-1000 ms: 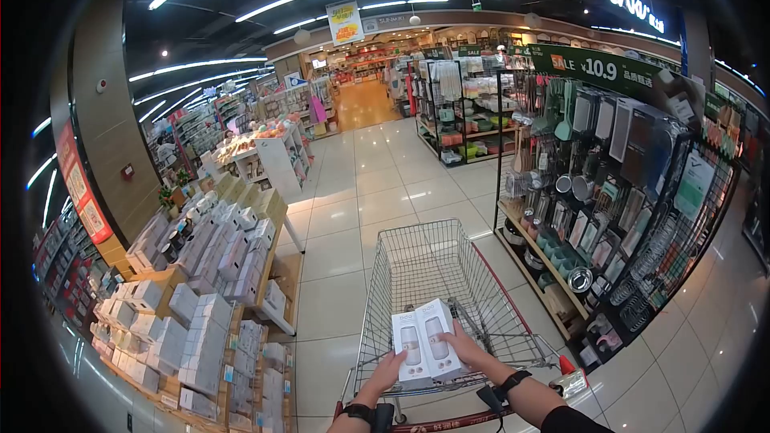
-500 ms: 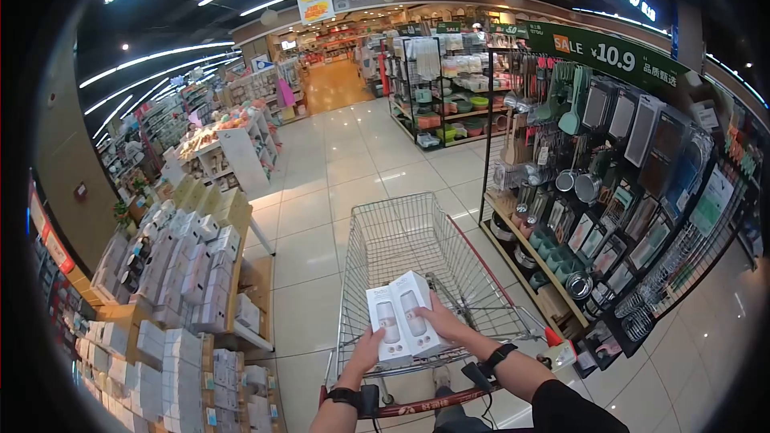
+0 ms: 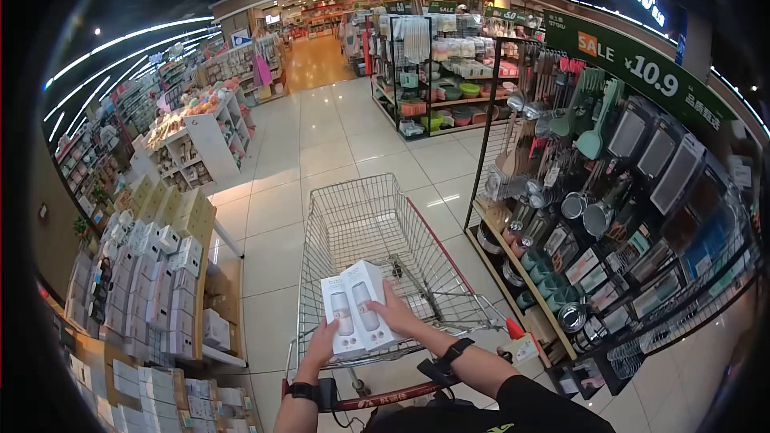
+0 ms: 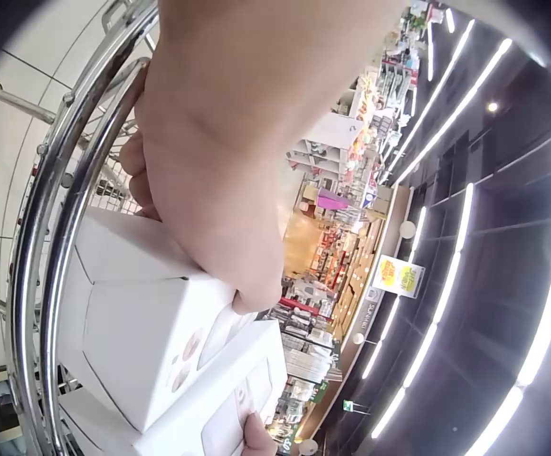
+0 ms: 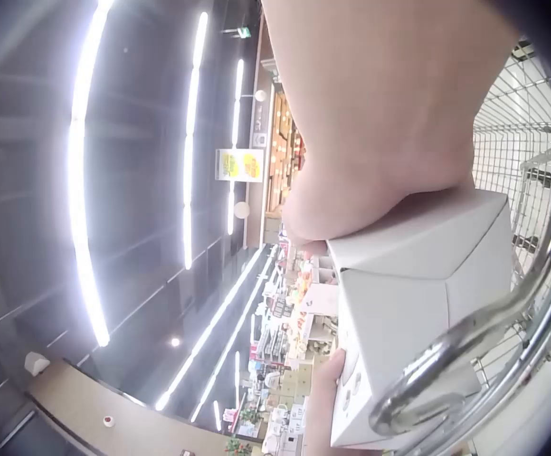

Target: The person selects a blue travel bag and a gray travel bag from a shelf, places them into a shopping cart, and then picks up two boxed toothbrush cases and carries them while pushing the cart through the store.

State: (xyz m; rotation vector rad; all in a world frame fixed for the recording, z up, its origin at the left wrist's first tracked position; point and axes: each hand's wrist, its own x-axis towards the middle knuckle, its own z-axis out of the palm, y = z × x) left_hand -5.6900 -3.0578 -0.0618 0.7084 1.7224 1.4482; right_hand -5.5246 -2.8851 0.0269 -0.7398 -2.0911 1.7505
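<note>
Two white boxes stand side by side over the near end of a wire shopping cart point(image 3: 353, 184). Each front carries a picture of a pale, bottle-shaped item. My left hand point(image 3: 322, 342) grips the left box point(image 3: 342, 317) by its outer side, thumb on the front. The right box point(image 3: 365, 282) is held by my right hand point(image 3: 393, 313), its thumb also across the front. In the left wrist view the left hand's fingers curl behind the box, partly hidden. The right wrist view shows the right hand over a box edge, close by the cart's metal rim.
The cart's red handle point(image 3: 393, 398) lies between my forearms. On the left, a display table holds stacked white boxes point(image 3: 152, 273). A tall rack of kitchen tools point(image 3: 593, 144) stands close on the right. Tiled floor point(image 3: 337, 140) runs ahead towards more shelves point(image 3: 449, 80).
The head view has tilted down and shifted, so the boxes, hands and cart appear further left and higher. The kitchen rack looks larger and closer. Both hands keep their hold.
</note>
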